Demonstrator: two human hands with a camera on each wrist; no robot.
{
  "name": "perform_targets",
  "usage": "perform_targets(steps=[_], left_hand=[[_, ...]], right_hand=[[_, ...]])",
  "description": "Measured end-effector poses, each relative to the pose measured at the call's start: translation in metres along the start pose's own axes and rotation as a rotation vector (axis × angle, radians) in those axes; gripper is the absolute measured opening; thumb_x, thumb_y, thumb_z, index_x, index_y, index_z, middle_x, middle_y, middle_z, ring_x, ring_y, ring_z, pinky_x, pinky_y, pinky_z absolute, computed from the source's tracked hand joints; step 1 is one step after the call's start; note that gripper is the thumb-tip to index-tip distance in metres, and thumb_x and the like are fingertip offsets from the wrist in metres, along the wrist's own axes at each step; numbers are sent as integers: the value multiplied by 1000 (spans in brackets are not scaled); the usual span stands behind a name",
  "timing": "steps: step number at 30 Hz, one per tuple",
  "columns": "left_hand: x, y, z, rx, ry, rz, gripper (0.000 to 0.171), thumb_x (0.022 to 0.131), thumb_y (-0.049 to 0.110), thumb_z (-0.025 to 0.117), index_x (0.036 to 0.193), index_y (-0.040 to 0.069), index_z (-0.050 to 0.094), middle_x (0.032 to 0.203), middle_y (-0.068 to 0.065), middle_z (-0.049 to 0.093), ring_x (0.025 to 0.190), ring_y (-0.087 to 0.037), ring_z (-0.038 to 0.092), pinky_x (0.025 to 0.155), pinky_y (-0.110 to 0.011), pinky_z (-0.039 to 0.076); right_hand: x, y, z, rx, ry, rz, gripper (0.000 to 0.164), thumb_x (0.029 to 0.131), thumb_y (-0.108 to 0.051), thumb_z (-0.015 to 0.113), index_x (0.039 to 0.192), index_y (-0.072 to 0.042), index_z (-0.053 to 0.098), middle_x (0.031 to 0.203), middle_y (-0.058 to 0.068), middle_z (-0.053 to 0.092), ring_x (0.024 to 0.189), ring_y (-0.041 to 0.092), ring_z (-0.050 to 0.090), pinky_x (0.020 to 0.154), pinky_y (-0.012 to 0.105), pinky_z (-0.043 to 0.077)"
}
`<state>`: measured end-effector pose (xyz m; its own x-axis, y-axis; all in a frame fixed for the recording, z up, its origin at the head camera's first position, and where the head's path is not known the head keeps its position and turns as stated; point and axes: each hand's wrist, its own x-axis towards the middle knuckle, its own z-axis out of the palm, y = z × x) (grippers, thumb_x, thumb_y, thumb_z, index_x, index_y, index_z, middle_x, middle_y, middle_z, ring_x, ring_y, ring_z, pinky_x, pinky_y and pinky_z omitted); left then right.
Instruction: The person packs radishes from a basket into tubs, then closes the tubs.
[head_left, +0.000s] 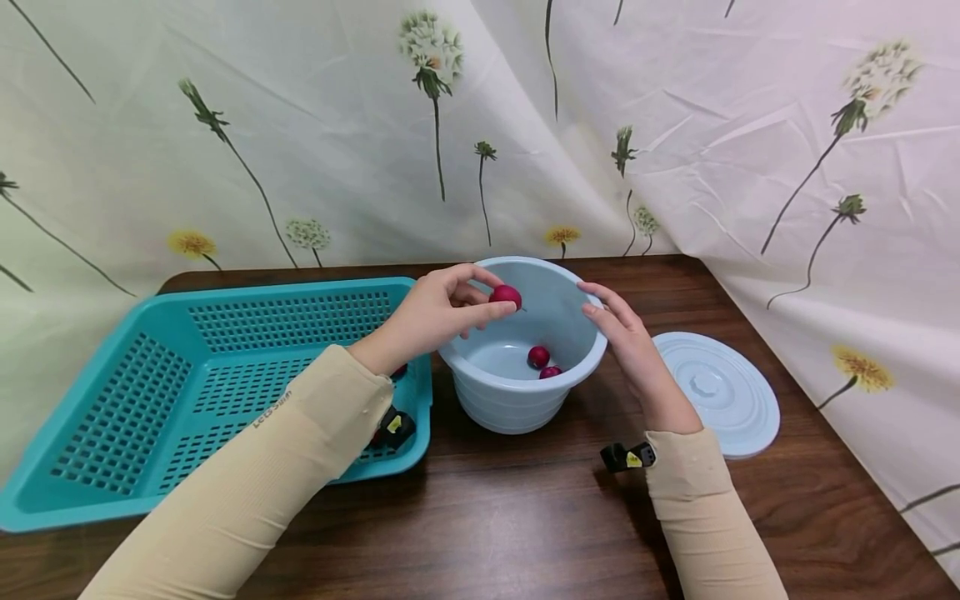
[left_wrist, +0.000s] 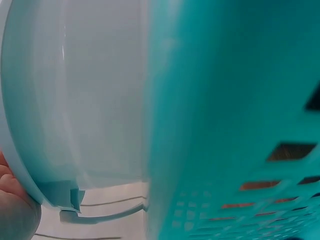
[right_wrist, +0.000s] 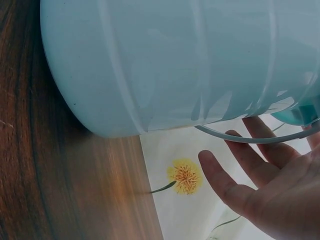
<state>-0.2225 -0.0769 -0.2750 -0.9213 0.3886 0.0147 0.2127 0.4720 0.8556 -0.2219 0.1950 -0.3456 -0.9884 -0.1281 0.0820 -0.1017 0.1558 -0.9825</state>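
In the head view, my left hand (head_left: 431, 312) pinches a red radish (head_left: 506, 297) with a thin tail, between thumb and fingers, above the mouth of a light blue bucket (head_left: 510, 408). Two more radishes (head_left: 538, 357) lie on the bucket's floor. My right hand (head_left: 630, 346) rests at the bucket's right rim, thumb and index finger touching it. The right wrist view shows its other fingers (right_wrist: 255, 167) loosely spread beside the outer wall and the bucket's thin handle (right_wrist: 260, 140). Only a sliver of the left hand (left_wrist: 17, 205) appears in the left wrist view.
A turquoise basket (head_left: 97, 375) with perforated walls stands left of the bucket; a dark red item (head_left: 400, 372) inside it is mostly hidden by my left arm. A round light blue lid (head_left: 720, 387) lies right on the brown table (head_left: 510, 525). Flower-patterned cloth (head_left: 337, 125) hangs behind.
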Motion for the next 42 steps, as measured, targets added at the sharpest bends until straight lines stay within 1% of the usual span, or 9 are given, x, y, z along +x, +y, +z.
perform_targets(steps=[4,9,17,24,28,32,36,40,42], left_hand=[[0,-1,1,24,-6,-23,43,89,43,72,125,22,60,103,-5,72,76,-26,62,74,-39,55],[0,-3,1,40,-8,-28,44,88,44,73,125,21,61,103,-5,73,75,-25,62,70,-35,55],[0,-3,0,30,-10,-30,43,88,45,73,123,21,61,100,-3,73,79,-29,64,74,-43,57],[4,-4,-2,20,-21,20,36,94,44,66,119,19,63,97,-4,76,79,-23,66,69,-39,56],[5,-6,-4,-31,-33,34,34,96,42,64,120,18,63,98,-5,76,80,-24,66,69,-39,56],[3,-8,-10,-111,-46,41,32,98,40,61,121,17,62,101,-7,75,83,-29,66,69,-38,56],[0,-10,-19,-169,-43,45,33,99,39,60,122,15,62,103,-8,73,82,-28,66,68,-34,56],[-3,-18,-32,-158,14,46,41,98,44,59,123,11,63,101,-9,71,78,-23,63,67,-33,54],[-5,-26,-40,-135,60,33,45,98,48,58,122,11,64,100,-9,70,79,-24,62,67,-33,54]], right_hand=[[-1,0,0,1,-3,9,50,104,-33,45,149,-13,40,152,11,39,128,24,44,108,45,37],[-3,-1,0,-2,-3,17,51,104,-33,45,149,-13,40,154,11,37,132,28,41,113,52,34],[-2,0,1,0,-4,11,50,104,-33,45,149,-13,41,153,11,38,132,27,42,113,51,34],[-2,0,1,-10,4,4,50,104,-33,45,149,-12,41,153,10,39,131,26,43,110,48,37],[-3,-1,1,-10,6,1,50,104,-32,45,149,-12,41,153,10,39,131,26,43,109,46,37],[-3,-1,0,-13,6,3,50,103,-33,46,149,-12,41,153,11,39,131,28,43,110,49,37],[-3,-1,0,-13,4,5,50,103,-33,46,149,-13,41,154,11,38,133,29,42,112,52,35],[-2,-1,0,-7,3,5,50,103,-33,46,149,-13,41,155,11,38,134,30,41,113,53,34],[-2,-1,0,-5,2,6,50,103,-33,46,149,-12,41,155,11,37,135,30,41,114,54,33]])
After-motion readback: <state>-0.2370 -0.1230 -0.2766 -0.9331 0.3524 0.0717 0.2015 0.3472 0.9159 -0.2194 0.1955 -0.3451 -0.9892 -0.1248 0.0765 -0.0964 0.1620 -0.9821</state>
